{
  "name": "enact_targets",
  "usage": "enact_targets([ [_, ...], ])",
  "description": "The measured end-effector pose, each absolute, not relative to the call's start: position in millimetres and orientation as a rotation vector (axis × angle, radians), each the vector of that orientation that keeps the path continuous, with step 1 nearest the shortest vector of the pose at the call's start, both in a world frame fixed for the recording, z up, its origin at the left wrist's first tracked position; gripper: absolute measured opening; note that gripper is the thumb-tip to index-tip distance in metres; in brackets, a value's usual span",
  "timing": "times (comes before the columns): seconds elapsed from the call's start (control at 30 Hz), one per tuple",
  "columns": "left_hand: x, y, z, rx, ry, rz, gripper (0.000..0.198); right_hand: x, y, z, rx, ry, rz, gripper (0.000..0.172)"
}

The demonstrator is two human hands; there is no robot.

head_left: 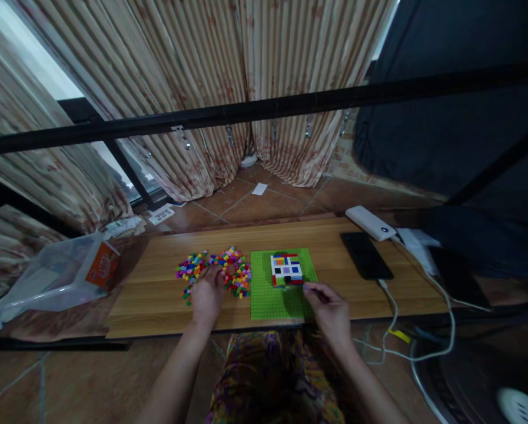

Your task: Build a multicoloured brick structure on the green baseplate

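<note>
A green studded baseplate (264, 303) lies on the wooden board in front of me. On it stands a low block built of toy bricks (285, 270), mostly white on top with red, blue, black and orange pieces. Left of the plate spreads a pile of small colourful bricks (237, 274). My left hand (208, 294) reaches into that pile with curled fingers; what its fingertips grip, if anything, is hidden. At the plate's right edge, close to the built block, my right hand (329, 306) is closed in a pinch. Whatever lies between its fingertips is too small to name.
The narrow wooden board (149, 294) holds a black phone (366, 255) and a white power bank (369, 222) at right, with a white cable (451, 330) trailing off. A clear plastic box (65, 277) stands at left. A black metal bar (264, 109) crosses beyond the board.
</note>
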State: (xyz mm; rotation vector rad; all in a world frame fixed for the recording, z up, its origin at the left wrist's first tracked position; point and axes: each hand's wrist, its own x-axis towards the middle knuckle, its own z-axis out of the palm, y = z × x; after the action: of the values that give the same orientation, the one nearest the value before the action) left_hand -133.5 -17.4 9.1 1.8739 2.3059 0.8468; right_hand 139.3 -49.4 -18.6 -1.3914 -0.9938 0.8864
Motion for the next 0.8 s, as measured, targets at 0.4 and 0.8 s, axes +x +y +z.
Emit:
enact_targets([
  [0.4,-171.1,-40.5,-10.3,1.831,2.414,1.083,0.029,131.0,-36.9,-13.7,-1.415,-1.332,0.632,0.024],
  [0.8,-261.1,-18.5,-12.7,1.46,2.772,0.897,0.037,116.2,-32.5,-16.9,-1.461,-1.425,0.473,0.019],
])
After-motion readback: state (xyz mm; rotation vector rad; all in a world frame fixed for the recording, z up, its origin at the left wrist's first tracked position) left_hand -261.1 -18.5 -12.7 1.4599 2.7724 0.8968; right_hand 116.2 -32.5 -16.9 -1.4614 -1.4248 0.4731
